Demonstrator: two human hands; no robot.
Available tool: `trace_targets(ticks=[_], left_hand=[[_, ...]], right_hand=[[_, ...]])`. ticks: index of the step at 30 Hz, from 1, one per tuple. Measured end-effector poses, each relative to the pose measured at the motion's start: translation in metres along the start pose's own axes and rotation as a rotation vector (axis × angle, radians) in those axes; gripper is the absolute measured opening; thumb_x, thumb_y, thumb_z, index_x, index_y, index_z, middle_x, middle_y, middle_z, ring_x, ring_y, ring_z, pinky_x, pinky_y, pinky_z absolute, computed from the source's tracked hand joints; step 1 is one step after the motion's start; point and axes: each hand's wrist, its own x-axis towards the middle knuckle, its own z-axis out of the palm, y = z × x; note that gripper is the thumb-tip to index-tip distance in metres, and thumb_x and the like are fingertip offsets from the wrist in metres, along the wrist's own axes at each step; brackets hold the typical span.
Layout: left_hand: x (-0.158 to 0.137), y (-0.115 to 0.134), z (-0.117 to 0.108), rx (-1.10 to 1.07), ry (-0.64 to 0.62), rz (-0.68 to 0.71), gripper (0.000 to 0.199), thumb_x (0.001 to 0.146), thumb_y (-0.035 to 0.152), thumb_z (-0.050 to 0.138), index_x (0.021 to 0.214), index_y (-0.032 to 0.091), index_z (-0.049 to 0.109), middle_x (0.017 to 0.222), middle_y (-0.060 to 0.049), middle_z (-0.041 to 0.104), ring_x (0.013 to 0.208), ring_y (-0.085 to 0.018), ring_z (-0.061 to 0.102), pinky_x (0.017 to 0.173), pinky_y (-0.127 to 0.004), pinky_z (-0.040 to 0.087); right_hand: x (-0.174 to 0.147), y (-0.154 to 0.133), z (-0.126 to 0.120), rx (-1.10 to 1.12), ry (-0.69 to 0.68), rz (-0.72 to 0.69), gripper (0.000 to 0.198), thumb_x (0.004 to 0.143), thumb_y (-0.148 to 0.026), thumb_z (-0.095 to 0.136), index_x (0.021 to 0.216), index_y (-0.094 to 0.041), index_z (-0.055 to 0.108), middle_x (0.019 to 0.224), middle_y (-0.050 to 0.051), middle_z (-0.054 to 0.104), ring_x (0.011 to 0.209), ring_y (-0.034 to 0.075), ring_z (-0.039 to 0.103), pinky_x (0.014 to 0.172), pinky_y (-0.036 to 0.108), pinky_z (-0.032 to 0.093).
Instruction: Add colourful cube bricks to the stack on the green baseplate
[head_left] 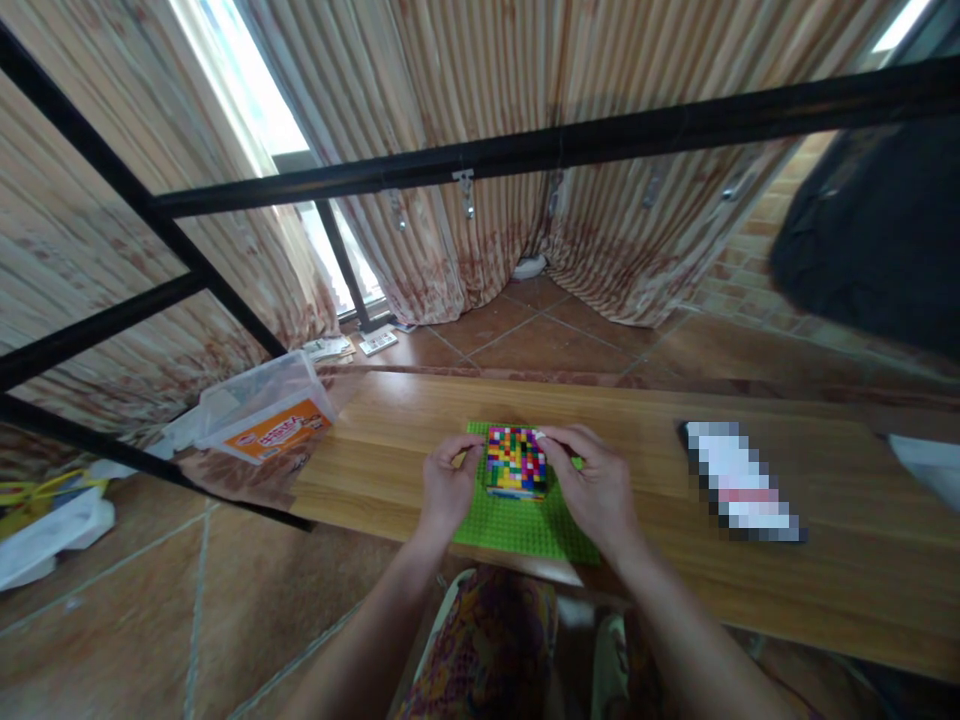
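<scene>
I see both hands meeting at the centre of the frame, slightly below the middle, over a multicoloured brick block [515, 461] that stands on a green baseplate [525, 525]. The baseplate lies flat on a long wooden tabletop [390, 450] that runs from the centre left toward the lower right edge of the frame.

My left hand [448, 487] sits against the left side of the block, fingers curled, with the thumb and forefinger touching its upper left edge. My right hand [592, 480] is on the block's right side; its fingers are drawn together and its fingertips [541, 436] pinch something small and pale at the block's upper right corner. I cannot tell whether that small piece is loose or already seated on the block. The block's top is a grid of red, yellow, blue, white and green studs.

At the left end of the tabletop, in the middle left of the frame, a clear plastic bin [262, 405] with an orange label rests tilted at the table's corner. To the right of the hands, well apart from them, a flat dark object [739, 480] lies on the wood; its face is blurred and I cannot read it.

Black metal bars [555, 145] cross the upper part of the frame, with striped curtains [480, 100] hanging behind them down to a tiled floor [547, 340].
</scene>
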Motion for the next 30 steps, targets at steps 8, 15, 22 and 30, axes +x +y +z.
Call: trace_targets(ticks=[8,15,22,30], left_hand=[[0.011,-0.01,0.01,-0.106,-0.059,0.032,0.011,0.076,0.026,0.066,0.081,0.022,0.074,0.087,-0.003,0.07,0.086,-0.016,0.063,0.084,-0.03,0.049],[0.015,-0.006,0.014,-0.155,-0.076,-0.07,0.01,0.068,0.024,0.07,0.077,0.02,0.074,0.08,-0.002,0.07,0.079,-0.015,0.063,0.078,-0.028,0.049],[0.015,0.007,0.023,-0.403,-0.04,-0.297,0.008,0.061,0.02,0.069,0.068,0.017,0.071,0.066,0.001,0.068,0.063,-0.012,0.059,0.067,-0.026,0.047],[0.018,0.008,0.029,-0.567,0.005,-0.377,0.023,0.054,0.016,0.069,0.077,0.017,0.073,0.074,0.0,0.071,0.069,-0.012,0.06,0.073,-0.026,0.047]], right_hand=[[0.0,0.0,-0.002,-0.001,-0.005,0.019,0.018,0.09,-0.03,0.056,0.094,-0.022,0.072,0.089,0.005,0.071,0.081,0.018,0.066,0.073,0.031,0.051],[0.001,0.001,0.0,-0.003,-0.029,0.043,0.02,0.09,-0.032,0.055,0.093,-0.023,0.072,0.088,0.005,0.071,0.08,0.019,0.066,0.072,0.032,0.052],[0.001,0.0,0.0,-0.037,-0.067,0.04,0.02,0.091,-0.031,0.054,0.093,-0.021,0.071,0.087,0.005,0.07,0.08,0.018,0.065,0.072,0.031,0.051],[0.0,0.003,0.002,-0.112,-0.125,0.008,0.021,0.093,-0.028,0.051,0.099,-0.023,0.07,0.092,0.006,0.069,0.085,0.019,0.064,0.078,0.033,0.05]])
